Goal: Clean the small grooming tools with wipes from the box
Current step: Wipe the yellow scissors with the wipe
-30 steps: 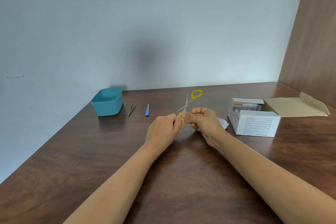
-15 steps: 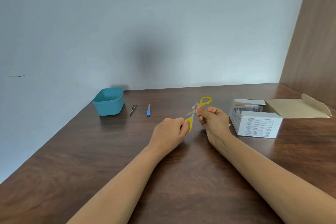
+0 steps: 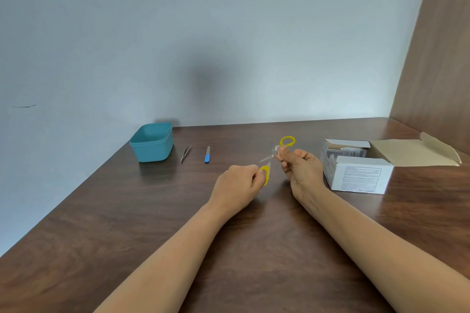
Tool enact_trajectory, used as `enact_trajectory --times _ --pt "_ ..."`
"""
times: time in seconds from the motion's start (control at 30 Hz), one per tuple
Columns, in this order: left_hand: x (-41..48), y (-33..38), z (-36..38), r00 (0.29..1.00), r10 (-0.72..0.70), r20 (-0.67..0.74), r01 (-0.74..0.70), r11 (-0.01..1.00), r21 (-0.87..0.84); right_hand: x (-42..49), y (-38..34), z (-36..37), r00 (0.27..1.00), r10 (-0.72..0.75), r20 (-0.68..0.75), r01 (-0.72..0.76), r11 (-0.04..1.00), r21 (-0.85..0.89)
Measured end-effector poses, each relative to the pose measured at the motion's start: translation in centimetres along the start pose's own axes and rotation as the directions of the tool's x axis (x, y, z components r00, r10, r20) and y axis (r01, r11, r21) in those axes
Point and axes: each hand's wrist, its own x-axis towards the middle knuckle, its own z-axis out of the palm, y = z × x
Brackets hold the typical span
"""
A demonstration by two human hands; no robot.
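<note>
1. Above the table (image 3: 127,223) centre, both hands held the scissors (image 3: 269,158) clear of the surface, blades spread.
2. Left hand (image 3: 239,185) pinched the lower yellow handle. Right hand (image 3: 301,168) had its fingers curled and pinched on the upper blade near the pivot. The hands stood close but apart, joined only by the scissors.
3. What looked like a wipe (image 3: 276,151), a whitish scrap, showed against that blade; it was too small to confirm.
4. Box (image 3: 356,175) stood open just right of the right hand, flap laid back, packets visible inside.
5. Tweezers (image 3: 186,153) and file (image 3: 207,154) lay side by side on the table, between the tub (image 3: 152,142) and the hands, well apart from both hands. Nothing could be made out inside the tub.
6. Assessment: work appeared to be at an early-to-middle stage. The scissors were under cleaning. The tweezers and file probably awaited their turn, though their condition could not be judged.
</note>
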Motion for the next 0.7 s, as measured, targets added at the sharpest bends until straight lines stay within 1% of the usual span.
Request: enact_trajectory --times 0.13,0.2,0.3,0.37,0.57,0.7 --pt "-0.09 -0.04 -0.04 1.0 -0.003 0.012 0.002 1.0 0.015 0.76 -0.55 -0.38 0.997 -0.049 -0.054 0.053 0.996 0.072" --pt "-0.17 -0.17 -0.1 1.0 0.003 0.014 -0.004 1.0 0.024 0.71 -0.69 -0.44 0.999 -0.03 -0.029 0.031 0.998 0.056" --pt "-0.15 -0.25 -0.22 1.0 0.009 0.011 -0.009 0.999 0.043 0.24 -0.29 -0.15 0.999 0.01 0.052 -0.009 1.0 -0.03" --pt "-0.09 -0.2 -0.27 1.0 0.01 0.01 -0.011 0.999 0.051 0.03 -0.06 0.05 0.997 0.016 0.075 -0.011 0.998 -0.057" --pt "0.01 -0.24 -0.35 0.999 0.023 0.036 -0.024 0.999 0.032 0.34 -0.26 -0.05 0.998 -0.058 -0.01 0.059 0.998 0.026" --pt "0.16 -0.76 -0.65 0.996 0.059 0.068 -0.056 0.997 -0.052 0.45 -0.2 0.01 0.998 -0.069 -0.002 0.069 0.996 0.049"
